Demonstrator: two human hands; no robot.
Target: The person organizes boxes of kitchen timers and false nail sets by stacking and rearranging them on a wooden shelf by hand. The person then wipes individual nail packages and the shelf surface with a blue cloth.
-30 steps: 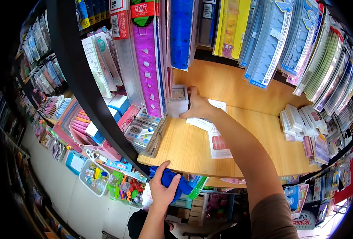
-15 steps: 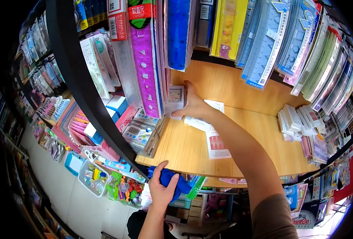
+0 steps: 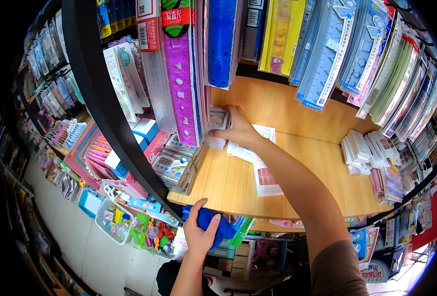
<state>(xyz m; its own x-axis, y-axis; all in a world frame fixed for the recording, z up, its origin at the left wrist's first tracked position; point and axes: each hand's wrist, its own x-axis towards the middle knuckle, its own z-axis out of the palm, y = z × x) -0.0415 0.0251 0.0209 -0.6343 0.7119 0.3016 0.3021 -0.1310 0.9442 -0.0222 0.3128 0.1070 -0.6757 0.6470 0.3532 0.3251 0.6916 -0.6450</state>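
Observation:
At the front left edge of the wooden shelf [image 3: 307,197], my left hand [image 3: 199,236] is closed on a bunched blue cloth [image 3: 223,228]. My right hand [image 3: 239,129] reaches to the back left of the shelf. Its thumb and fingers are closed around a small clear-and-white package [image 3: 217,118], partly hidden behind the hand. Near my right wrist, white packages [image 3: 244,152] lie flat, and a package with pink nail-shaped pieces [image 3: 266,176] lies closer to the front. To the left of my right hand stands a stack of boxed calculators [image 3: 174,165].
Packaged rulers [image 3: 327,54] hang above the shelf, and a purple ruler [image 3: 183,93] hangs close to my right hand. A black upright post [image 3: 97,84] stands at the left. White packs [image 3: 364,150] are stacked at the right. Below sits a clear toy bin [image 3: 114,222].
My right hand has drawn its thumb and fingers in around the small package, which has tilted a little. My left hand stays with the blue cloth at the shelf edge.

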